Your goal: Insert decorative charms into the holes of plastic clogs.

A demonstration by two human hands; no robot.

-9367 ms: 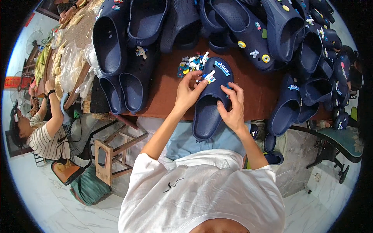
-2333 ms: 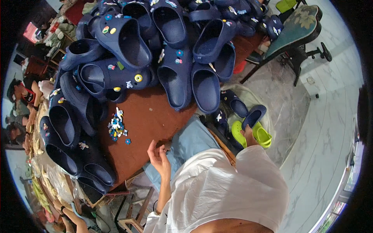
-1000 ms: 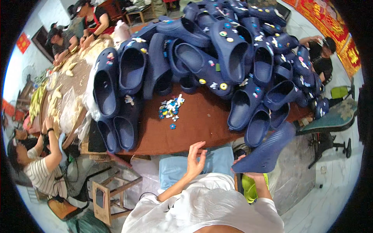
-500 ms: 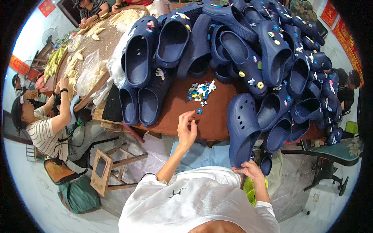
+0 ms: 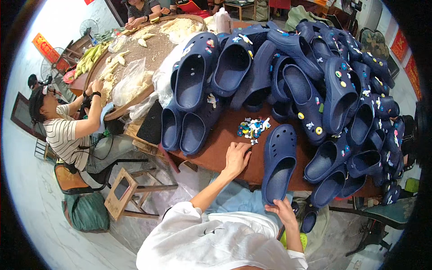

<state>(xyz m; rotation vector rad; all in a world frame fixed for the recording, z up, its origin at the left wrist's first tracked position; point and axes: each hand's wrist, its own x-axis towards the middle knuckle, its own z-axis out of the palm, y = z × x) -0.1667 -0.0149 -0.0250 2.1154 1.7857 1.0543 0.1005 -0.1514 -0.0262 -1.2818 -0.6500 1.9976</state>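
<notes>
Right hand (image 5: 283, 211) pinches one clog (image 5: 280, 164) by its heel; left hand (image 5: 238, 158), half-curled, contents unclear, is near one charm pile (image 5: 253, 128) on one table (image 5: 218, 145).

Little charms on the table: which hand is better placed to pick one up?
The left hand, most likely: it is close beside the little charms, and nothing shows in its grasp. The right hand is farther off and holds a plain blue shoe.
</notes>
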